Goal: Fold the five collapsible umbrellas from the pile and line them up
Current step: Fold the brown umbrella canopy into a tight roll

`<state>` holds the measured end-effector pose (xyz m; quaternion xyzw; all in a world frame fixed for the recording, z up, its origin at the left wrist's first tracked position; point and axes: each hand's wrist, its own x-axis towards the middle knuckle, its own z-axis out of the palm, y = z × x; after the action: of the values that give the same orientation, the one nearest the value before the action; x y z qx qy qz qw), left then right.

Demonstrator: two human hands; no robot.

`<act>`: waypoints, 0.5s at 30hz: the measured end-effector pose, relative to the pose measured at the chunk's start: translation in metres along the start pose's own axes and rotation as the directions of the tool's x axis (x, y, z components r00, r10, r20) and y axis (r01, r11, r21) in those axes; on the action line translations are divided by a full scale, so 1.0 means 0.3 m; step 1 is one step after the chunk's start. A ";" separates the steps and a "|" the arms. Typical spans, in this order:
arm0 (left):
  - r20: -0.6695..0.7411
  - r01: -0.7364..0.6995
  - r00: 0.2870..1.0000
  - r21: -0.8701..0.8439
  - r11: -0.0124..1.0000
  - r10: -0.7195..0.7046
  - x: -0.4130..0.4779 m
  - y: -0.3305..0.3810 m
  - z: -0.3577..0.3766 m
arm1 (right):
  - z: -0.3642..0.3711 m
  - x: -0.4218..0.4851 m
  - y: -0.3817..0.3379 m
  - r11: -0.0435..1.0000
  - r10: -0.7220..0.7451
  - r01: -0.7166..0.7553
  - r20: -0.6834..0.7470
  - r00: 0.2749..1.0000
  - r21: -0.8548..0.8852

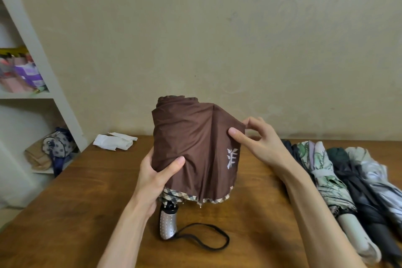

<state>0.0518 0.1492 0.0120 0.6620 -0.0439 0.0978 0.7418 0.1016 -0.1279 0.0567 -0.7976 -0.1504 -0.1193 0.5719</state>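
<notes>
My left hand (pixel 152 178) curls round the brown umbrella (pixel 191 137), steadying it upright at the desk (pixel 76 213). My right hand's (pixel 258 143) fingers (pixel 235 131) pinch a canopy fold, ready to wrap it.

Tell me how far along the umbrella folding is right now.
Done: a row of folded umbrellas lies on the table, right side; three show clearly, a fourth seems partly hidden. In hand: the brown umbrella, left hand gripping its canopy, right hand pinching a pleat. Left: wrap it, add it to the row.
</notes>
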 end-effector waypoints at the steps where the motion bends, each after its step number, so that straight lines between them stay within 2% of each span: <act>1: 0.006 0.000 1.000 0.004 1.000 0.000 0.002 0.002 -0.010 | -0.011 0.000 0.006 0.999 -0.006 0.009 0.053 0.999 -0.048; 4: 0.016 -0.016 1.000 0.028 0.999 0.015 0.005 0.010 -0.030 | -0.027 -0.004 0.025 0.993 -0.037 0.055 0.162 0.986 -0.107; 8: 0.023 -0.044 0.999 0.063 0.997 0.043 0.003 0.014 -0.025 | -0.055 -0.011 0.002 0.999 -0.028 0.026 0.069 0.997 0.024; 15: 0.020 -0.026 0.999 0.068 0.997 0.025 0.010 0.011 -0.021 | -0.077 -0.020 0.001 0.964 0.061 -0.065 0.021 0.998 0.257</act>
<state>0.0536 0.1560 0.0149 0.6871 -0.0561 0.1021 0.7172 0.0957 -0.1506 0.0617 -0.7215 -0.1430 -0.0753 0.6733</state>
